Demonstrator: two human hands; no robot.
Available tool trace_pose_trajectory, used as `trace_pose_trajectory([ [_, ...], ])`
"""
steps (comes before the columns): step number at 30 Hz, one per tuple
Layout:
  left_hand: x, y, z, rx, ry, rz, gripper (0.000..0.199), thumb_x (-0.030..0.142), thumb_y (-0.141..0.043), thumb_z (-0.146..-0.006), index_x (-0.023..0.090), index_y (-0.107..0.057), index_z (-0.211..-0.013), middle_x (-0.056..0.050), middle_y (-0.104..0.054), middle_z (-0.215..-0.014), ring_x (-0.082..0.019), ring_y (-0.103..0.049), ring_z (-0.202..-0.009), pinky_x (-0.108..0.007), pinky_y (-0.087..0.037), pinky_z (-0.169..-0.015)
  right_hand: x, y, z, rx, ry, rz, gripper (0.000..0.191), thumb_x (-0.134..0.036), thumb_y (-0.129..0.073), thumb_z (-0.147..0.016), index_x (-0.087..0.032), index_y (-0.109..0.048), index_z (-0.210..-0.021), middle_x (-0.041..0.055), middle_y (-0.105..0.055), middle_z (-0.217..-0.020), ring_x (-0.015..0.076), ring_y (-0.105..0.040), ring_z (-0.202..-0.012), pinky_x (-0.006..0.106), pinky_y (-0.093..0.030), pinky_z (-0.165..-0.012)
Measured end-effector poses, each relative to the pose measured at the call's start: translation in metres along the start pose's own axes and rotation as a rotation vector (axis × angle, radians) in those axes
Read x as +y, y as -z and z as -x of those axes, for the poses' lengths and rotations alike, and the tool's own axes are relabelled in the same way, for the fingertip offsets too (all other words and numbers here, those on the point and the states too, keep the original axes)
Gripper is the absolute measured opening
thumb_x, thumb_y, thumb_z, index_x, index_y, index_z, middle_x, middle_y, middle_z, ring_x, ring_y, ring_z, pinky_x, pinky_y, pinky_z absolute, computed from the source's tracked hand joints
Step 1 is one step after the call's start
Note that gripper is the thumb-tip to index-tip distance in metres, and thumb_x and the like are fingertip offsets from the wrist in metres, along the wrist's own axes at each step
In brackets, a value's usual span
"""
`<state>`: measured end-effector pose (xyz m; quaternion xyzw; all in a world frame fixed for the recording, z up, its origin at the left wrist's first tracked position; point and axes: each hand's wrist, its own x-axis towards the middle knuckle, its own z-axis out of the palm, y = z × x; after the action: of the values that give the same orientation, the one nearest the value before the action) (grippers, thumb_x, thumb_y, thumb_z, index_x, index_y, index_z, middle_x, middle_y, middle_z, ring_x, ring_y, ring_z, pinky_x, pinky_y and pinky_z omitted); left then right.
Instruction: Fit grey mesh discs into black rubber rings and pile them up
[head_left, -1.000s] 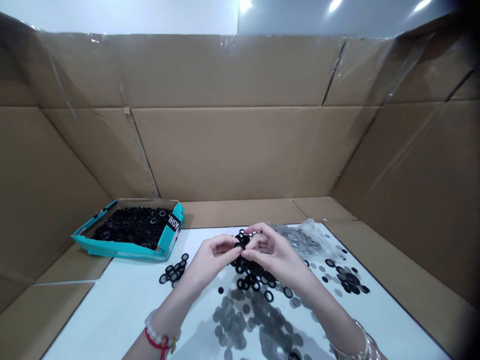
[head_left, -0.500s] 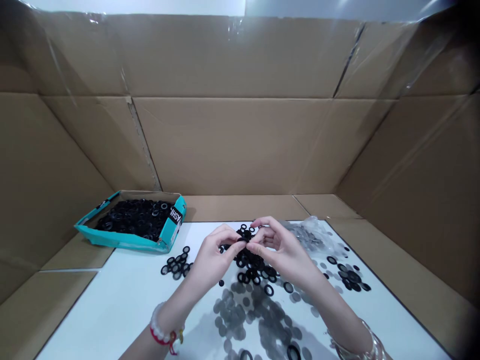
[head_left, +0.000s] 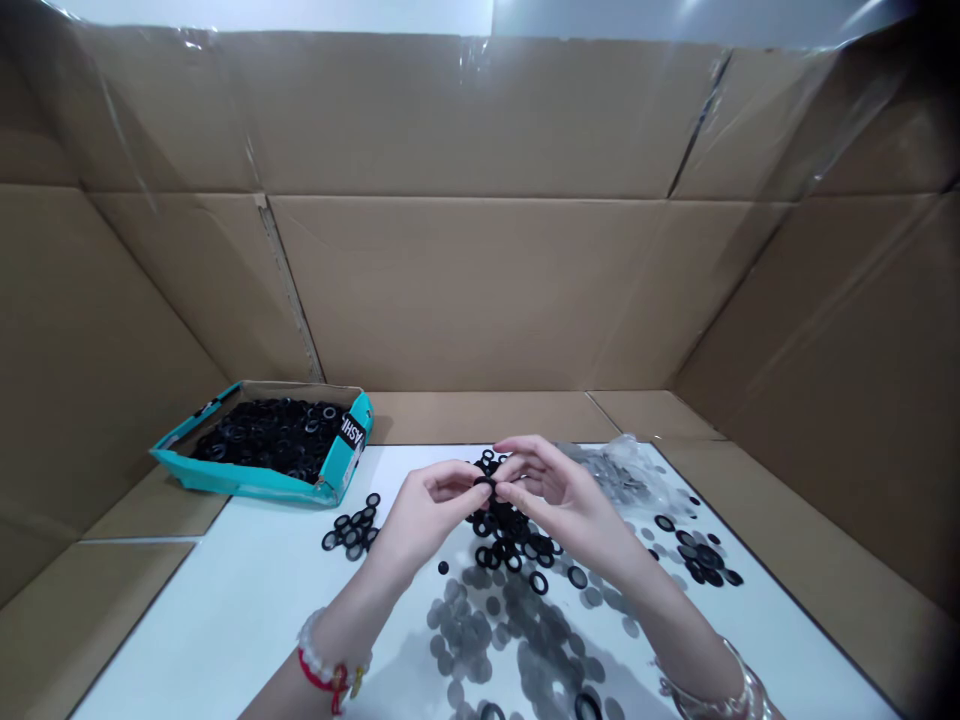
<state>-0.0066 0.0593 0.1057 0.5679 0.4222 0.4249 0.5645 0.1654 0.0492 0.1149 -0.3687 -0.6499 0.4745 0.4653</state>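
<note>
A small black ring [head_left: 486, 483] is pinched between the thumb and fingers of my left hand [head_left: 427, 510], above the middle of the table. My right hand [head_left: 559, 495] meets it from the other side, thumb and index fingertips at the ring's right edge; whatever else those fingertips hold is too small to make out. Beneath both hands lies a pile of black rings [head_left: 517, 545]. Nearer to me, many thin grey translucent discs [head_left: 465, 630] are spread over the white table [head_left: 262, 600].
A teal box [head_left: 247, 488] full of black rings stands at the back left. Grey-centred rings [head_left: 352, 530] lie in front of it. To the right are a clear plastic bag [head_left: 622, 475] of grey discs and a cluster of black pieces [head_left: 705, 558]. Cardboard walls [head_left: 465, 290] enclose the table.
My left hand has shifted slightly left and its fingers have drawn down around the ring, which shows more plainly. My right fingers have moved slightly left over it.
</note>
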Motion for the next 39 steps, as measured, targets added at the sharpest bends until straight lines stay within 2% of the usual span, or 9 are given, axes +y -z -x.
trace_pose_trajectory([
  [4, -0.001, -0.002, 0.001, 0.057, -0.175, -0.147, 0.016, 0.032, -0.067, -0.073, 0.016, -0.066, -0.07, -0.006, -0.06, -0.086, -0.018, -0.059, -0.079, -0.028, -0.048, -0.072, 0.005, -0.004, -0.001, 0.046, -0.019, -0.013, 0.031, -0.035, -0.065, -0.08, -0.021, -0.052, -0.104, 0.0041, -0.061, -0.086, 0.0164, -0.061, -0.079, 0.031, -0.053, -0.073],
  [8, 0.0, -0.001, 0.002, -0.023, -0.167, -0.189, 0.016, 0.031, -0.063, -0.077, 0.016, -0.066, -0.071, -0.006, -0.057, -0.086, -0.017, -0.058, -0.077, -0.027, -0.047, -0.068, 0.009, -0.007, -0.002, 0.065, -0.031, -0.051, 0.032, -0.034, -0.066, -0.079, -0.02, -0.051, -0.104, 0.0032, -0.06, -0.085, 0.0145, -0.06, -0.076, 0.028, -0.052, -0.068],
  [13, 0.001, 0.002, 0.001, 0.076, -0.202, -0.203, 0.014, 0.031, -0.066, -0.074, 0.017, -0.066, -0.072, -0.005, -0.06, -0.083, -0.017, -0.058, -0.075, -0.027, -0.047, -0.069, 0.008, -0.009, -0.001, 0.118, -0.015, -0.013, 0.032, -0.037, -0.066, -0.08, -0.021, -0.052, -0.103, 0.0044, -0.06, -0.09, 0.0146, -0.06, -0.075, 0.03, -0.053, -0.071],
  [18, 0.002, 0.0, 0.001, -0.023, -0.045, -0.03, 0.021, 0.036, -0.067, -0.074, 0.016, -0.068, -0.079, -0.004, -0.064, -0.071, -0.017, -0.059, -0.067, -0.028, -0.048, -0.066, 0.006, -0.009, 0.0, 0.068, 0.021, -0.023, 0.032, -0.038, -0.065, -0.081, -0.021, -0.052, -0.104, 0.0068, -0.059, -0.098, 0.0162, -0.062, -0.082, 0.032, -0.054, -0.078],
  [22, 0.009, -0.001, 0.002, 0.018, -0.08, -0.102, 0.022, 0.037, -0.069, -0.072, 0.016, -0.068, -0.069, -0.003, -0.063, -0.07, -0.018, -0.059, -0.069, -0.027, -0.047, -0.068, 0.007, -0.01, -0.003, 0.106, 0.011, -0.022, 0.029, -0.033, -0.067, -0.079, -0.02, -0.054, -0.101, 0.0037, -0.06, -0.091, 0.0145, -0.062, -0.074, 0.03, -0.054, -0.072],
  [24, 0.012, 0.001, 0.003, -0.043, -0.038, -0.095, 0.023, 0.038, -0.069, -0.073, 0.016, -0.068, -0.065, -0.003, -0.062, -0.067, -0.018, -0.058, -0.07, -0.027, -0.046, -0.069, 0.005, -0.009, -0.003, 0.092, 0.043, -0.003, 0.024, -0.028, -0.063, -0.082, -0.02, -0.055, -0.103, 0.004, -0.062, -0.092, 0.0146, -0.062, -0.076, 0.029, -0.053, -0.073],
  [26, 0.014, 0.003, 0.003, -0.136, 0.038, -0.03, 0.024, 0.039, -0.068, -0.075, 0.016, -0.07, -0.066, -0.003, -0.064, -0.067, -0.018, -0.058, -0.07, -0.027, -0.046, -0.071, 0.0, -0.006, 0.0, 0.0, 0.1, 0.08, 0.021, -0.021, -0.058, -0.086, -0.021, -0.058, -0.107, 0.0052, -0.063, -0.099, 0.0154, -0.063, -0.082, 0.03, -0.052, -0.078],
  [30, 0.01, 0.006, 0.004, -0.227, 0.093, 0.123, 0.023, 0.037, -0.07, -0.075, 0.014, -0.073, -0.082, -0.005, -0.068, -0.074, -0.018, -0.059, -0.075, -0.029, -0.047, -0.076, -0.014, -0.001, 0.01, -0.159, 0.188, 0.311, 0.04, -0.012, -0.06, -0.084, -0.027, -0.059, -0.121, 0.0051, -0.061, -0.108, 0.0182, -0.06, -0.097, 0.033, -0.048, -0.088],
  [39, -0.008, 0.006, 0.01, -0.208, 0.202, 0.189, 0.024, 0.036, -0.076, -0.068, 0.013, -0.069, -0.067, -0.003, -0.065, -0.071, -0.015, -0.057, -0.073, -0.029, -0.046, -0.081, -0.014, -0.012, 0.019, -0.109, 0.254, 0.476, 0.034, -0.009, -0.063, -0.081, -0.022, -0.055, -0.111, 0.0042, -0.056, -0.098, 0.0195, -0.054, -0.095, 0.032, -0.046, -0.083],
])
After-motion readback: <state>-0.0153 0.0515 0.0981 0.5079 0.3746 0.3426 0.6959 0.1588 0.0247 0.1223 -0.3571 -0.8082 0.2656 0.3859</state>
